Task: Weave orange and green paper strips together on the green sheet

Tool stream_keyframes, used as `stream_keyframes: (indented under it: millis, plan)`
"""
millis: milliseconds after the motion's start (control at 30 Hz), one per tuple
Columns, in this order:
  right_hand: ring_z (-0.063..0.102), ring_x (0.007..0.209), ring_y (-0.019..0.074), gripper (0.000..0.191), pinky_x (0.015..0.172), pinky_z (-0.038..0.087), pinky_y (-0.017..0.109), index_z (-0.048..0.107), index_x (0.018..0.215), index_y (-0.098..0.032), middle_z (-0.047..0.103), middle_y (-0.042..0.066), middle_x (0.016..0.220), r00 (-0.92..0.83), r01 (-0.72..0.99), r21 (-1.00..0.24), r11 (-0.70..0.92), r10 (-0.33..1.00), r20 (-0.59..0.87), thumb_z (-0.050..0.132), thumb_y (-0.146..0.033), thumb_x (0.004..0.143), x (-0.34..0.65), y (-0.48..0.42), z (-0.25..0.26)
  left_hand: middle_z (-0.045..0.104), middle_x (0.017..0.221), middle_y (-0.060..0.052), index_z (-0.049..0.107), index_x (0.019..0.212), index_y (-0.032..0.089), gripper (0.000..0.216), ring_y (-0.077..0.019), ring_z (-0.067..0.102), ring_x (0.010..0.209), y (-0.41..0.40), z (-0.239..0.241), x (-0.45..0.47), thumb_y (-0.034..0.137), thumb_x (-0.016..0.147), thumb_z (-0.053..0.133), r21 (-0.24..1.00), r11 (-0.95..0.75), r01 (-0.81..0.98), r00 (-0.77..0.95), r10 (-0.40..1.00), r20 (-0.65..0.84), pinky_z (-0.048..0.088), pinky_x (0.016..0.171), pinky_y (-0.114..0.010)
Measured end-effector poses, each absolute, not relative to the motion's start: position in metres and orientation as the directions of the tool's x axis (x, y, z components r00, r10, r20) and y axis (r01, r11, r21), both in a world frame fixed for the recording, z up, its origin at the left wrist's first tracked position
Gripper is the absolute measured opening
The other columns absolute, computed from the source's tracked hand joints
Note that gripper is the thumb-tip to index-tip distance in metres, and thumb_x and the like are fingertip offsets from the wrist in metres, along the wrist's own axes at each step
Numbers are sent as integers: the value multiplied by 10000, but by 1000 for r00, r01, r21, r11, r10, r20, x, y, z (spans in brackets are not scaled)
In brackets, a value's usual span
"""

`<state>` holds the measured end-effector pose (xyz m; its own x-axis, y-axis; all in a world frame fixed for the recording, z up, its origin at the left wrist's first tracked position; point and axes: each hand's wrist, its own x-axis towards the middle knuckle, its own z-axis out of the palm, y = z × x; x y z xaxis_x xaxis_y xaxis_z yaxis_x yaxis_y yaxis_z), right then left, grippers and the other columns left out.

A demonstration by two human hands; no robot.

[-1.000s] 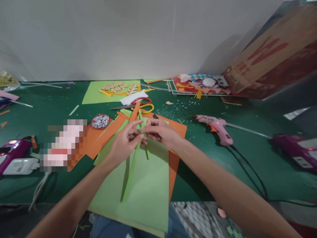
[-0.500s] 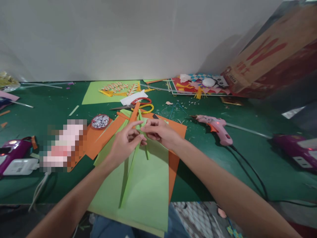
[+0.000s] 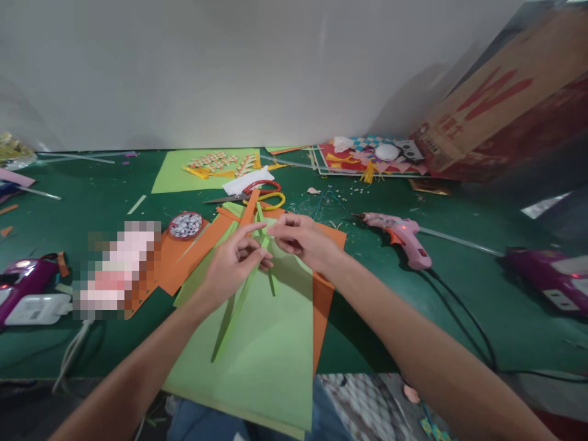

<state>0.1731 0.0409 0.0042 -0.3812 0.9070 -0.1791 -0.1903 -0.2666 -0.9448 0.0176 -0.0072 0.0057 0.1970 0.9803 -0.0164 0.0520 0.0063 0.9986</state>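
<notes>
Over a stack of light green paper sheets [image 3: 275, 343], both hands work close together. My left hand [image 3: 236, 260] pinches a narrow green paper strip [image 3: 232, 321], whose long tail hangs down over the top sheet. My right hand [image 3: 305, 242] is closed too, its thumb and forefinger pressed together at the strip's upper part; the fingers partly hide the grip. Another strip end [image 3: 273, 283] shows below the fingers. Orange paper [image 3: 324, 331] sticks out under the green sheets. Just beyond the hands lie an orange strip [image 3: 250, 209] and scissors [image 3: 271, 199] with red and yellow handles.
A pink glue gun [image 3: 404, 236] lies at the right, its cord running to the table edge. On the left are a round case of small googly eyes [image 3: 186, 225], a blurred-out object [image 3: 119, 269] and a white plug [image 3: 39, 309]. A paper bag [image 3: 500, 92] stands at the back right.
My right hand has moved slightly right and up, away from my left. The strip's long tail has drawn up and swung left. My left hand stays almost still.
</notes>
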Motion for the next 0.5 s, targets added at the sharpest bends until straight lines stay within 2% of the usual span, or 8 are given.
stream_keyframes:
  millis: [200, 500]
  plan:
    - [367, 405, 44, 326, 403, 171, 223, 487, 553, -177, 437, -63, 438, -457, -52, -964, -262, 864, -210, 762, -342, 608, 170, 37, 6, 664, 718, -7, 523, 1178, 151, 434, -165, 670, 692, -5, 2, 15, 229, 767, 637, 1000, 15, -14, 174, 985, -13, 546, 681, -299]
    - [362, 386, 35, 394, 405, 158, 228, 419, 539, -182, 367, -85, 451, -367, -147, -973, -177, 923, -112, 769, -343, 622, 174, 41, 5, 699, 730, -23, 510, 1194, 147, 456, -173, 683, 705, -7, 3, 16, 275, 780, 648, 999, 31, -23, 195, 980, -26, 559, 718, -320]
